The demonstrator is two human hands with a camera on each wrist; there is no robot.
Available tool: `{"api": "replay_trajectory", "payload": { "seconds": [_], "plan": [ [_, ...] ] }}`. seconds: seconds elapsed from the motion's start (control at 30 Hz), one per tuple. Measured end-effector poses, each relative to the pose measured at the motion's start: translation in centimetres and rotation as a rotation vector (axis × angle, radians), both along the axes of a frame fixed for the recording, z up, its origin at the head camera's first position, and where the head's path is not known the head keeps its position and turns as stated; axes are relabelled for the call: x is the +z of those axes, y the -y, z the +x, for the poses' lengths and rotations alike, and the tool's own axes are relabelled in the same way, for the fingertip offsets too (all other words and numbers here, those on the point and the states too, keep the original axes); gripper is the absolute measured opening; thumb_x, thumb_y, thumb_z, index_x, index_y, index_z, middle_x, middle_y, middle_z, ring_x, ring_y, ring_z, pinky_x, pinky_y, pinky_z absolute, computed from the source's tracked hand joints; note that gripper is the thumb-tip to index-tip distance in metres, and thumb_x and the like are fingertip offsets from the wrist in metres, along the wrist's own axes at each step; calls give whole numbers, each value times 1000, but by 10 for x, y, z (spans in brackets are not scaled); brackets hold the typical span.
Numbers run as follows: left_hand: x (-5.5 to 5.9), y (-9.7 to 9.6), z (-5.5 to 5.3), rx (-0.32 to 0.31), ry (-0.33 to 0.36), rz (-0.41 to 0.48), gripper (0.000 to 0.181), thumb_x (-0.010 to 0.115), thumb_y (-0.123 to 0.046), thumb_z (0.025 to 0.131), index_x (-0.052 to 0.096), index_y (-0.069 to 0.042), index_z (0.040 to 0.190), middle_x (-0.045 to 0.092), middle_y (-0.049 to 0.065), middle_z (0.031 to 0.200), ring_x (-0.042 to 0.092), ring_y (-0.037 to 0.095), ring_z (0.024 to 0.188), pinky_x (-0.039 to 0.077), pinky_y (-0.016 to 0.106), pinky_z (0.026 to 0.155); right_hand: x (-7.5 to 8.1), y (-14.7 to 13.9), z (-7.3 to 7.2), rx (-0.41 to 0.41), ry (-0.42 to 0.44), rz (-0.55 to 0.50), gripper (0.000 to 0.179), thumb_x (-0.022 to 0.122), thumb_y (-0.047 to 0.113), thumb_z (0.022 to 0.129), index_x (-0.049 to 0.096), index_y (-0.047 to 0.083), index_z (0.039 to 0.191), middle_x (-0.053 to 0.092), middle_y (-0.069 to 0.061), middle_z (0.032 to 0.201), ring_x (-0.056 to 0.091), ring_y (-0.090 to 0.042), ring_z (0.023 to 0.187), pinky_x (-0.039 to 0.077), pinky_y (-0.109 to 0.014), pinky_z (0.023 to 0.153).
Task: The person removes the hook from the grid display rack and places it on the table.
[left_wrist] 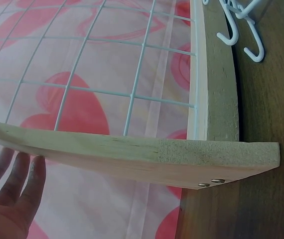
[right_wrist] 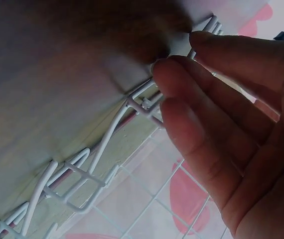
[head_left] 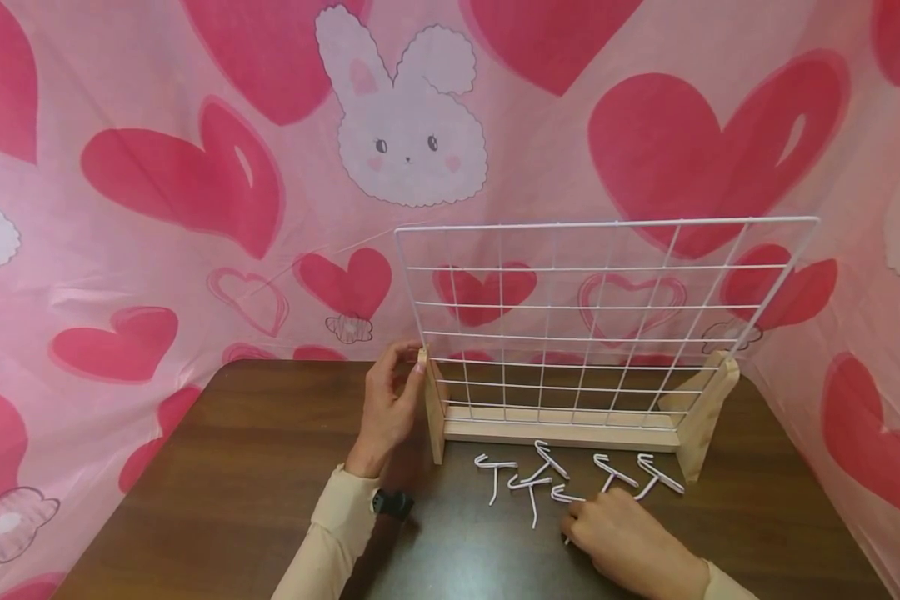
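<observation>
A white wire grid rack [head_left: 592, 337] stands upright in a wooden base with two side panels. My left hand [head_left: 390, 404] holds the left wooden side panel [head_left: 432, 417], thumb on its front edge; in the left wrist view its fingers [left_wrist: 32, 184] touch the panel's outer face. Several white metal hooks [head_left: 531, 482] lie on the table before the base. At the near side of them my right hand [head_left: 622, 533] pinches one white hook [head_left: 567, 494], partly hidden under the fingers. In the right wrist view, thumb and fingertips [right_wrist: 167, 74] close around a white rod.
The rack stands on a dark brown wooden table [head_left: 270, 483]. Behind it hangs a pink cloth [head_left: 292, 175] with hearts and a rabbit. Two screws [left_wrist: 216, 180] show low on the left panel. The right wooden panel [head_left: 708, 417] stands beyond the hooks.
</observation>
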State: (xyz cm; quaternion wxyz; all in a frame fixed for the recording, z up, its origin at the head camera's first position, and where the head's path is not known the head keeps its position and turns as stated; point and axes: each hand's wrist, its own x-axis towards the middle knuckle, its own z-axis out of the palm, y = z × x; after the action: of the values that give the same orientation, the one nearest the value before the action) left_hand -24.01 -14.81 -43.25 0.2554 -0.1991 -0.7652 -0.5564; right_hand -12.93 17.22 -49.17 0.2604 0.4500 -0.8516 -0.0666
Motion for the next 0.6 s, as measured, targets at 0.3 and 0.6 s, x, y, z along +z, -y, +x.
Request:
{"api": "replay_trajectory", "payload": {
  "seconds": [0.3,0.6],
  "plan": [
    [-1,0,0,-8,-19,-1,27,65,-3,99,64,0,126,70,23,116,67,20,107,61,29,85,5,-1,-3,51,-9,-113,28,85,25,66,57,25,68,53,11,58,45,-13,44,25,-30,43],
    [-2,2,0,19,-43,-41,27,65,-4,99,65,-1,126,71,21,116,68,19,107,63,38,82,11,1,-7,108,26,-211,24,85,30,74,61,26,76,53,14,66,50,-4,51,28,-23,45]
  ]
}}
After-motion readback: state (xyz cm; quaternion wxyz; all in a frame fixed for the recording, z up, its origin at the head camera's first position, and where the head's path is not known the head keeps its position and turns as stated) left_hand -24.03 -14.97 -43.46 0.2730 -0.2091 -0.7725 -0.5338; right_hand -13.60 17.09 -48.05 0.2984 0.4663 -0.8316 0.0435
